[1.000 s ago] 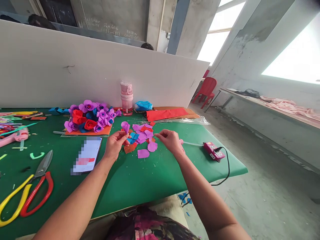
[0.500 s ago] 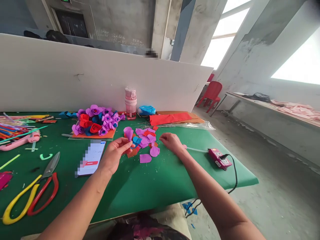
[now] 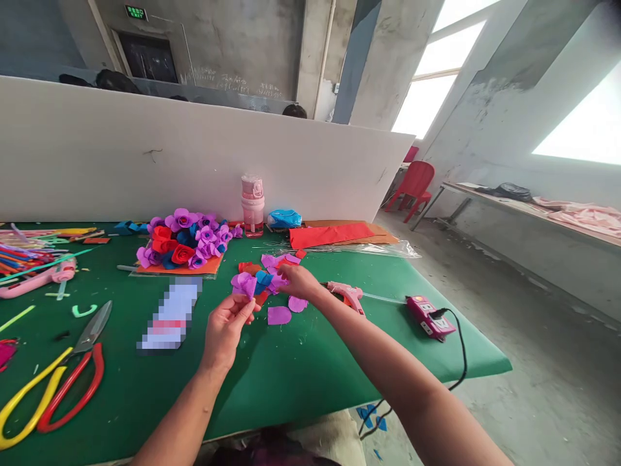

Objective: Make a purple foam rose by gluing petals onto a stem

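Pinching one purple flower [image 3: 244, 285], left hand [image 3: 226, 329] sits between two glue guns [image 3: 349, 292], grip of right hand [image 3: 299, 283] unclear

A curled purple paper piece [image 3: 245, 285] points upward from your left hand [image 3: 226, 327]; loose purple, blue and red paper petals [image 3: 274, 285] lie overlapping beside it.

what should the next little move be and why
Probably pinch one of the loose purple petals with the right hand and bring it to the purple paper piece. The left hand already pinches that piece, and the right fingers are down at the loose petals, though whether they hold one is hard to tell.
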The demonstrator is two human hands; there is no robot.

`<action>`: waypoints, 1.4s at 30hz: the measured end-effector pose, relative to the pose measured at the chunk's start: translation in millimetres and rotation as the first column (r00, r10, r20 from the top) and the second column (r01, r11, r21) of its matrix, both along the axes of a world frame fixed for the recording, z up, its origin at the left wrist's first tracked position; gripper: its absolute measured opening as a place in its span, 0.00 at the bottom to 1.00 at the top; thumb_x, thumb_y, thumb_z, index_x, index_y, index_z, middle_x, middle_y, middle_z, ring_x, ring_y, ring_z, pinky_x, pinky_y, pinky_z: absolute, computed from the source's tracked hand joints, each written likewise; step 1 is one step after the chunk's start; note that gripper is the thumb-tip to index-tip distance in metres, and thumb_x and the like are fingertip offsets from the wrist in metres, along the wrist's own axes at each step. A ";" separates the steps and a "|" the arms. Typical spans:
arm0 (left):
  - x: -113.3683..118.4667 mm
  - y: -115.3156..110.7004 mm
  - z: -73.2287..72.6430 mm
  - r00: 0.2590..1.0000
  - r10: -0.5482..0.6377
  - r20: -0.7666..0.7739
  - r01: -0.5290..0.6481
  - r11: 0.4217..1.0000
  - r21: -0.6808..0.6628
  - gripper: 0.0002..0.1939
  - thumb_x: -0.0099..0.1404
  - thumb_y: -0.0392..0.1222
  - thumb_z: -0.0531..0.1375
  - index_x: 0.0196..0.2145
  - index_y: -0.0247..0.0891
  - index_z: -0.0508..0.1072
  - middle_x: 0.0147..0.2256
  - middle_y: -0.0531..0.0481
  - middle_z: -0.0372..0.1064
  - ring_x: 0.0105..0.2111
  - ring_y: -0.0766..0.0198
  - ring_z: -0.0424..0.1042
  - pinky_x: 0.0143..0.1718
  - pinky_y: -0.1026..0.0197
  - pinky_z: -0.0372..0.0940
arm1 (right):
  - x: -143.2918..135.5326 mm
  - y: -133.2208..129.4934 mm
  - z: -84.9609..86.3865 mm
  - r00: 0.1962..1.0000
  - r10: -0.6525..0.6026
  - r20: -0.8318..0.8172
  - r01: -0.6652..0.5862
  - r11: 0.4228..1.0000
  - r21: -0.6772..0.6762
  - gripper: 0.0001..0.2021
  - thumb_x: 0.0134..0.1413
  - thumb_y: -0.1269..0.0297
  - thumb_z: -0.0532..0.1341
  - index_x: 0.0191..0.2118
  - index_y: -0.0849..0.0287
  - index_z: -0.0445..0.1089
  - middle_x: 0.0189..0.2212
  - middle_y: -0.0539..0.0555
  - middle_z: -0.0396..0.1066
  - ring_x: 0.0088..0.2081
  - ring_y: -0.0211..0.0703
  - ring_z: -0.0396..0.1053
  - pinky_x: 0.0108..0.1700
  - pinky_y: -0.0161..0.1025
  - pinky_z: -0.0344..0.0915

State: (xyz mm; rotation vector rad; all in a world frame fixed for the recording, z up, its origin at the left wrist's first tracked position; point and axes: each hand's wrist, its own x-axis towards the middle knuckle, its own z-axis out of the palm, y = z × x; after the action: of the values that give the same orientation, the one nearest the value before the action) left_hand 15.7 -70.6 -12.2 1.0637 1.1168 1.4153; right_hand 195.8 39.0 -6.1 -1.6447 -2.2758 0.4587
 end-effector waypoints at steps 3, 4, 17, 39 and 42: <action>0.0 1.4 -1.4 1.000 -0.018 -0.006 0.018 1.000 -0.002 0.10 0.54 0.44 0.65 0.30 0.36 0.71 0.25 0.52 0.72 0.23 0.69 0.62 0.28 0.64 0.58 | -9.8 -4.0 -13.0 0.998 -0.046 -0.032 0.046 0.999 -0.011 0.23 0.41 0.60 0.68 0.46 0.57 0.68 0.38 0.54 0.74 0.38 0.46 0.70 0.34 0.35 0.61; 0.1 1.7 -1.6 1.000 -0.018 -0.007 0.018 1.000 -0.005 0.10 0.54 0.44 0.65 0.30 0.36 0.71 0.25 0.52 0.72 0.23 0.69 0.62 0.27 0.64 0.58 | -11.0 -3.1 -15.4 0.996 -0.068 -0.050 0.067 0.998 -0.016 0.19 0.44 0.62 0.66 0.45 0.57 0.68 0.38 0.55 0.74 0.39 0.47 0.70 0.35 0.36 0.61; -3.2 3.3 -3.9 0.999 0.003 0.040 -0.002 1.000 -0.027 0.10 0.55 0.45 0.64 0.30 0.37 0.70 0.25 0.53 0.69 0.30 0.66 0.66 0.35 0.63 0.60 | 25.6 -3.6 5.9 0.776 -0.197 -0.600 -0.006 0.948 -0.319 0.07 0.55 0.62 0.54 0.32 0.59 0.65 0.28 0.54 0.74 0.31 0.39 0.74 0.35 0.35 0.69; -2.0 -1.3 8.5 0.938 -0.346 -0.033 0.324 0.906 -0.273 0.14 0.42 0.45 0.70 0.25 0.35 0.76 0.26 0.53 0.65 0.17 0.76 0.50 0.15 0.69 0.44 | 92.2 -124.3 0.5 0.789 -0.465 -0.401 0.529 0.847 0.059 0.13 0.57 0.56 0.51 0.29 0.56 0.66 0.25 0.53 0.72 0.28 0.42 0.68 0.32 0.37 0.60; 0.7 -0.6 9.5 0.906 -0.388 -0.169 0.321 0.890 -0.323 0.13 0.42 0.46 0.70 0.23 0.35 0.76 0.21 0.54 0.65 0.16 0.75 0.49 0.14 0.68 0.44 | 125.3 -122.0 -4.1 0.806 -0.576 -0.139 0.585 0.811 0.030 0.16 0.55 0.50 0.51 0.25 0.56 0.62 0.23 0.52 0.71 0.28 0.42 0.67 0.29 0.35 0.57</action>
State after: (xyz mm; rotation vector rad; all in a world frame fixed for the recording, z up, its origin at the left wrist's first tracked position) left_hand 16.4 -71.2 -2.6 1.1684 1.1769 0.8234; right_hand 321.1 -83.0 -10.2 -2.0863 -1.5539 0.3068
